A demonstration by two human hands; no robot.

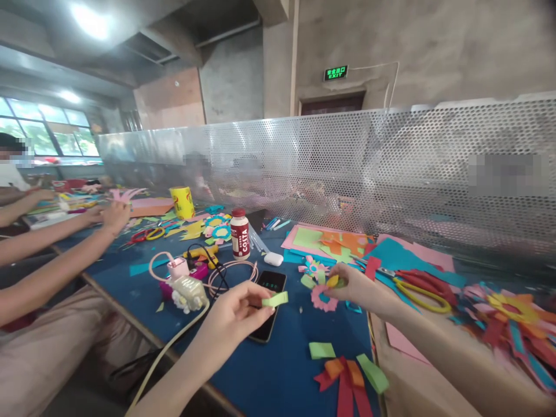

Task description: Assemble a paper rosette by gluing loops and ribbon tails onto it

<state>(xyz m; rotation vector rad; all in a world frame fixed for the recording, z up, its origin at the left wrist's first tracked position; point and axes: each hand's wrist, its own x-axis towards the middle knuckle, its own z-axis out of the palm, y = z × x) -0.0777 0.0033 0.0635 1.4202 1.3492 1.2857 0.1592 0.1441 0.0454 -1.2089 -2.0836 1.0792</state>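
My left hand (238, 315) pinches a small light-green paper strip (275, 299) above a black phone (268, 304) lying on the blue table (269, 370). My right hand (358, 286) is closed on a small yellow and green paper piece (335, 282), just above a pink paper flower ring (322, 298). Further green pieces (322, 350) and a red, orange and green paper bundle (350, 379) lie near the front edge.
A Costa bottle (239, 233), white earbud case (273, 259), glue gun with cables (187, 289), yellow-handled scissors (419, 288) and coloured paper sheets (330, 240) cover the table. A perforated metal screen (347, 168) runs behind. Other people's arms (56, 237) work at left.
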